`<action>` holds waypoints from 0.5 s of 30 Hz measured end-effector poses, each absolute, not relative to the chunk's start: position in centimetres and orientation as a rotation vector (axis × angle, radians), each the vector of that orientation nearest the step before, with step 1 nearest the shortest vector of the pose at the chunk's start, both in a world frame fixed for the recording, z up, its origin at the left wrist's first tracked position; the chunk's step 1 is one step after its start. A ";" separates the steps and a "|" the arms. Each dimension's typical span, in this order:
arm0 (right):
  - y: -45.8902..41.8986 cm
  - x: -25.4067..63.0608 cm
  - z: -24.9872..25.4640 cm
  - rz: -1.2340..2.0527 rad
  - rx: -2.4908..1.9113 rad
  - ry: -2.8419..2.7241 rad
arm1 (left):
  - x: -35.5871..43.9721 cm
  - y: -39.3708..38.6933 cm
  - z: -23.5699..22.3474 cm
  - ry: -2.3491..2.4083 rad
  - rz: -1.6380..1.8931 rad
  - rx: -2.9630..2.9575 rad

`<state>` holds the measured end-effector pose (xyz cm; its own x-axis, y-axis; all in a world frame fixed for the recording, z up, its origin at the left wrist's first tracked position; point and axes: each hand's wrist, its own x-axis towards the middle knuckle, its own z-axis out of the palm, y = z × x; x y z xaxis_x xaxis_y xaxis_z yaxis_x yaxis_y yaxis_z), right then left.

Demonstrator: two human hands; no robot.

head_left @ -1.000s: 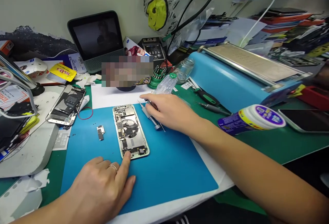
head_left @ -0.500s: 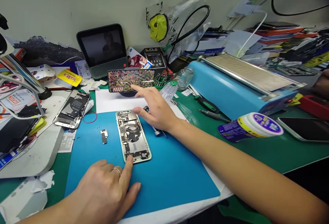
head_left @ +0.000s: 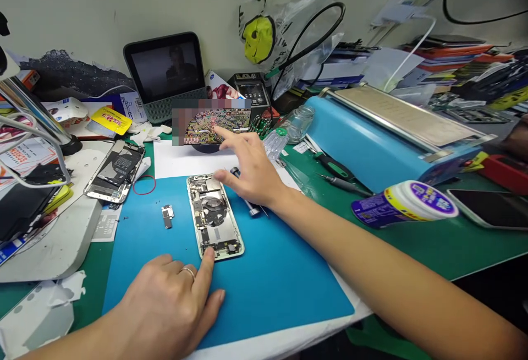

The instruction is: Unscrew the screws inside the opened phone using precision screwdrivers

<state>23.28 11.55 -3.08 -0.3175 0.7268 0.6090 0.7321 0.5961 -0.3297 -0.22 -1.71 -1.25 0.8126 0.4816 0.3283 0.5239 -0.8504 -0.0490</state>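
An opened phone (head_left: 216,234) lies on the blue mat (head_left: 280,294), its inner boards and a round dark coil showing. My left hand (head_left: 163,296) rests its outstretched index fingertip on the phone's lower edge. The thumb is apart and the other fingers are curled; I see nothing held. My right hand (head_left: 253,170) is raised above the phone's upper right, thumb and fingers spread. Its index finger points at the screen of a phone propped sideways (head_left: 233,122), seemingly touching it. Partly beneath that hand lies a screwdriver (head_left: 252,208). Left of the opened phone is a small metal plate (head_left: 167,217).
A second opened phone (head_left: 117,170) and a red rubber band (head_left: 144,185) lie left. Behind stands a smart display (head_left: 165,68). A blue machine (head_left: 355,140), a purple-and-white tub (head_left: 404,203) and another phone (head_left: 490,208) occupy the right. Tiny screws dot the mat.
My right hand has left the screwdriver and risen toward the propped phone's screen, its fingers spreading. My left fingertip stays on the opened phone. The view has shifted slightly.
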 end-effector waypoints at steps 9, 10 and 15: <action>11.6 23.3 -3.5 -0.002 -1.274 -1.931 | -0.5 -1.8 -1.3 -0.807 -0.452 -2.870; 11.6 23.3 -3.6 -0.003 -1.287 -1.929 | -0.5 -1.8 -1.3 -0.805 -0.451 -2.869; 11.6 23.3 -3.5 0.020 -1.304 -1.943 | -0.4 -1.8 -1.3 -0.818 -0.469 -2.863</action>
